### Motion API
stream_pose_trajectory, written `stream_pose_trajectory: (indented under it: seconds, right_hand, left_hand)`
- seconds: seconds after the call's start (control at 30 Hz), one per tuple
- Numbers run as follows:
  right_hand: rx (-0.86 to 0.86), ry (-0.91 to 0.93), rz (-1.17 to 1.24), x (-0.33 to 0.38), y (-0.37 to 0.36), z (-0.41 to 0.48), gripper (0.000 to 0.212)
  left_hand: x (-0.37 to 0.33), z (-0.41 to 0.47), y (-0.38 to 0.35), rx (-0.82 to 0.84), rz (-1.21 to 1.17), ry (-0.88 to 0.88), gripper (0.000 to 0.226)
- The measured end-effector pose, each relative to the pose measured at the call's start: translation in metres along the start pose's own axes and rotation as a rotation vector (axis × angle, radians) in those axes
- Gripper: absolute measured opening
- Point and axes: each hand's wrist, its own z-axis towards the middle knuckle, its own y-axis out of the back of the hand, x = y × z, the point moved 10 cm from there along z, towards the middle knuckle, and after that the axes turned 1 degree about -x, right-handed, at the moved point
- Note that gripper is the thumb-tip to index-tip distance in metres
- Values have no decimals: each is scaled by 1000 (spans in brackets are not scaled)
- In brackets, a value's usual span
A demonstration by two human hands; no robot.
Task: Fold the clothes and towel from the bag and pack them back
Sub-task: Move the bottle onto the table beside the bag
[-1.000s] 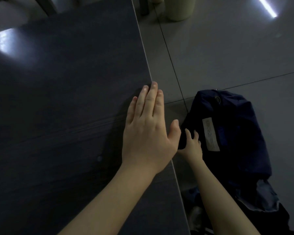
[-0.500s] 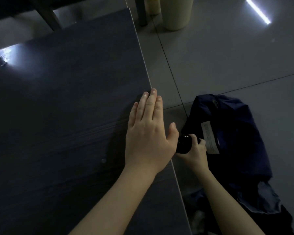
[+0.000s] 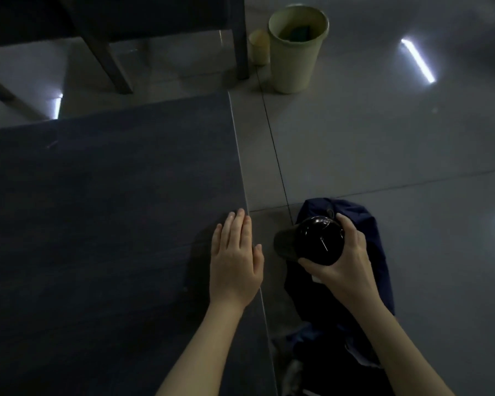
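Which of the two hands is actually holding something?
The right hand, its fingers curled round a black bottle over the dark blue bag on the floor. The left hand only lies flat on the dark table, holding nothing.

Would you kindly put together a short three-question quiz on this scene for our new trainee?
1. True or false: the left hand lies flat on the table.
2. Pick one: the right hand holds A) a towel, B) a black bottle, C) a folded shirt.
3. Fill in: the blue bag lies on the ____, beside the table.

Key: 1 true; 2 B; 3 floor.
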Motion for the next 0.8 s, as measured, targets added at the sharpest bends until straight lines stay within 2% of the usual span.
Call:
stream_pose_trajectory:
  seconds: [0.23, 0.4, 0.5, 0.63, 0.7, 0.8]
  right_hand:
    - [-66, 145, -45, 86, 58, 5, 105]
    - [-47, 238, -90, 151, 72, 21, 105]
    - [-6, 260, -99, 191, 58, 29, 106]
    - [68, 280, -114, 232, 12, 40, 108]
    - [101, 281, -110, 247, -13, 46, 109]
    - [140, 287, -142, 265, -47, 59, 111]
  left_hand:
    - [6, 2, 5, 20, -110, 36, 50]
    - [21, 0, 20, 174, -129, -59, 59]
    - [69, -2, 41, 236, -33, 43, 68]
    - [144, -5, 49, 445, 67, 256, 93]
    - [164, -6, 49, 537, 76, 303, 104]
    - [171, -7, 46, 619, 51, 325, 109]
